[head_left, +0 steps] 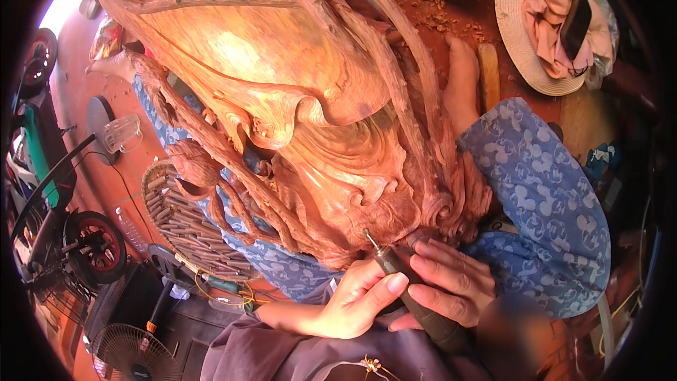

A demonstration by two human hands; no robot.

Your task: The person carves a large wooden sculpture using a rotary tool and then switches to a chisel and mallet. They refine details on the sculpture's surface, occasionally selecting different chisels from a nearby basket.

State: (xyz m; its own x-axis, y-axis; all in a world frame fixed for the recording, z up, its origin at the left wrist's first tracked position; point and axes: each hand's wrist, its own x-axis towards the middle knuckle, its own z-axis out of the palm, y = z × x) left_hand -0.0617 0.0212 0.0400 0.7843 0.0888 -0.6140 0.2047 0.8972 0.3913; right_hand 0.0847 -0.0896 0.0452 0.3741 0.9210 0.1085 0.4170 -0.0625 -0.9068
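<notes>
A large wooden carving (pixel 282 92) with twisting branch-like stems and curling folds lies across my lap. My right hand (pixel 455 282) wraps round the dark body of a rotary carving tool (pixel 416 300). At the tool's front end, my left hand (pixel 367 296) grips it with the thumb along its side. The thin metal bit points up toward the carving's rough lower edge; whether it touches the wood I cannot tell. The palm side of my right hand is hidden.
Left of the carving stands a round basket (pixel 151 183) full of wooden-handled tools. A glass mug (pixel 123 132), a wheeled machine (pixel 95 243) and a fan (pixel 134 356) are farther left. At upper right lies a straw hat (pixel 511 35) with a pink cloth (pixel 550 0) and phone (pixel 577 21).
</notes>
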